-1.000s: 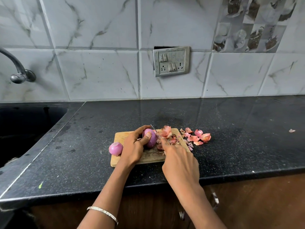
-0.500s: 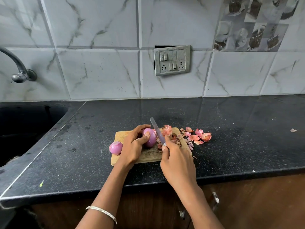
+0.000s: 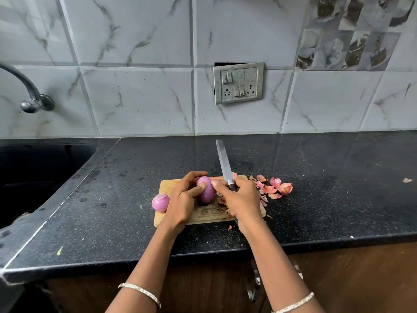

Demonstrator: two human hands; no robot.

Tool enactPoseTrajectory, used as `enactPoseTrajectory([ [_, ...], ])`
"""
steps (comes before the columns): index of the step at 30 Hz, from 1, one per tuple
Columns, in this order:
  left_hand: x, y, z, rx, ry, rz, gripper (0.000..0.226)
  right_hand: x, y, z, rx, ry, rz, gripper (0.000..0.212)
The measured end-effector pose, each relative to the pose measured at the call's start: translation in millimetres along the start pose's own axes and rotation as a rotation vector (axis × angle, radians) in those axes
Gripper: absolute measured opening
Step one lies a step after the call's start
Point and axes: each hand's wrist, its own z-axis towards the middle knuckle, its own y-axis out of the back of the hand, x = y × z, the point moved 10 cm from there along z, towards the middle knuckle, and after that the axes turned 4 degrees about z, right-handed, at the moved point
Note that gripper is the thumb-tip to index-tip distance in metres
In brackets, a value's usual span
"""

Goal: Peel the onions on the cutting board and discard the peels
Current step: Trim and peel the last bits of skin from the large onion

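Two onions: one (image 3: 205,189) mid-board, one (image 3: 160,202) at left edge. One cutting board (image 3: 167,185). One knife (image 3: 224,164). Two hands: left (image 3: 181,199), right (image 3: 242,199). Peels (image 3: 274,187) right: loose heap, uncountable.

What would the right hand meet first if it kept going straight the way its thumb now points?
The right hand, gripping the black-handled knife, has its thumb aimed leftward at the peeled purple onion that the left hand holds on the wooden cutting board. It would meet that onion first; they look nearly touching, though depth is unclear.
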Motion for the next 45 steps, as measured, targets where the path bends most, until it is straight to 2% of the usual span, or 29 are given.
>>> enactPoseTrajectory([
  [2,1,1,0,0.001,-0.004,0.002,0.037,-7,-2,2,0.012,-0.045,0.113,0.027],
  [4,1,0,0,0.004,-0.007,0.002,0.036,-12,-1,4,-0.012,-0.044,0.119,0.029],
  [11,-1,0,2,-0.003,-0.025,0.012,0.035,-2,3,-1,-0.129,0.110,-0.181,0.044],
  [16,1,0,2,-0.008,-0.015,-0.026,0.039,-4,3,2,-0.139,0.117,-0.152,0.024],
  [23,-1,-1,1,-0.005,-0.018,-0.055,0.040,-13,14,5,-0.202,0.081,-0.077,0.016],
  [29,-4,-3,-1,0.001,-0.023,-0.045,0.038,-5,6,-2,-0.090,0.181,-0.014,0.001],
  [32,-5,-2,-1,-0.003,-0.028,-0.038,0.035,-1,-3,-3,0.003,0.246,-0.005,0.022],
  [36,-8,-3,-4,0.008,-0.056,-0.011,0.030,3,-2,-4,0.033,0.255,0.048,0.008],
  [45,-8,-4,-3,0.008,-0.061,0.001,0.035,-2,-8,-1,0.054,0.258,-0.021,0.015],
])
